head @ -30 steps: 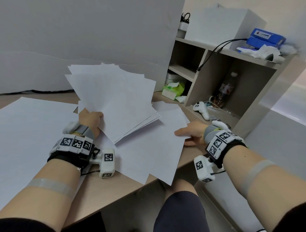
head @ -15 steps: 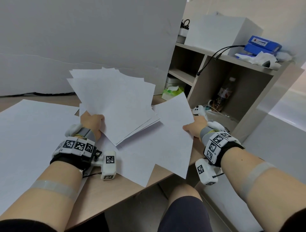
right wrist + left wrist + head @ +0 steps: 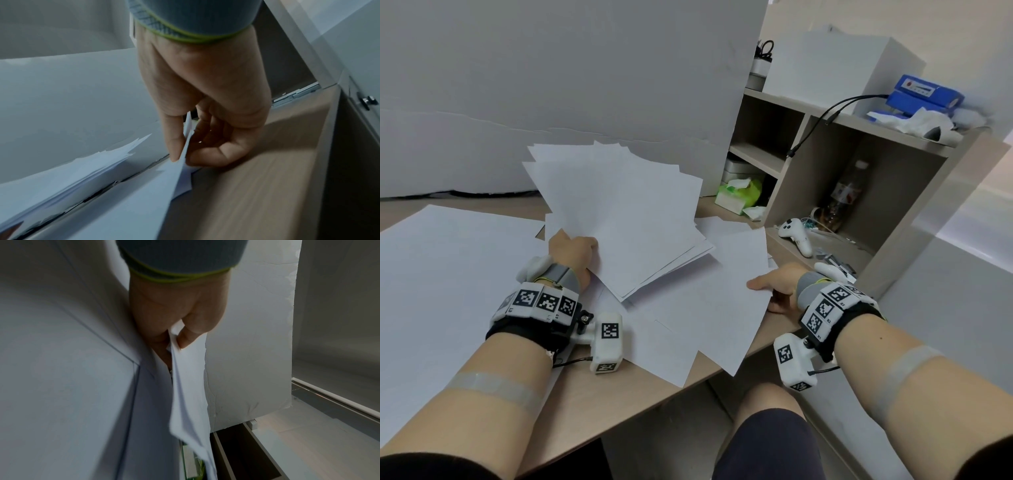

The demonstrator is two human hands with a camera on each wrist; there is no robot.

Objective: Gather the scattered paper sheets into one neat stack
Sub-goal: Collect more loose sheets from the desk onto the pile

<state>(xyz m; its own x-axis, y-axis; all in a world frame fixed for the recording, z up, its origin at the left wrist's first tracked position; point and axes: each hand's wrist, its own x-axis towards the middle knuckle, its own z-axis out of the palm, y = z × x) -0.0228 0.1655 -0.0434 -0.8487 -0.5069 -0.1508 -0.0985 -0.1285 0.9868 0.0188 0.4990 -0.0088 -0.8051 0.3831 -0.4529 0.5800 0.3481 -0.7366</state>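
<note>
My left hand (image 3: pixel 571 250) grips the near corner of a fanned bundle of white sheets (image 3: pixel 619 216), held tilted up above the desk; the left wrist view shows thumb and fingers (image 3: pixel 185 337) pinching the bundle's edge (image 3: pixel 189 386). My right hand (image 3: pixel 774 286) pinches the right edge of a single white sheet (image 3: pixel 722 294) low over the desk's right end, thumb on top; the right wrist view shows that pinch (image 3: pixel 180 155). More loose sheets (image 3: pixel 654 329) lie flat under both, some overhanging the front edge. A large white sheet (image 3: pixel 448 267) covers the desk's left side.
A wooden desk (image 3: pixel 592 404) carries everything. A shelf unit (image 3: pixel 825 164) stands at the right with a green tissue pack (image 3: pixel 739 195), a white controller (image 3: pixel 796 236), a bottle (image 3: pixel 842 198) and a blue box (image 3: pixel 924 94). A grey panel (image 3: pixel 551 85) rises behind. My knee (image 3: pixel 770 431) is below the edge.
My right hand lifted a single sheet off the desk, then brought it back down low and towards me. The left hand's bundle has stayed almost still.
</note>
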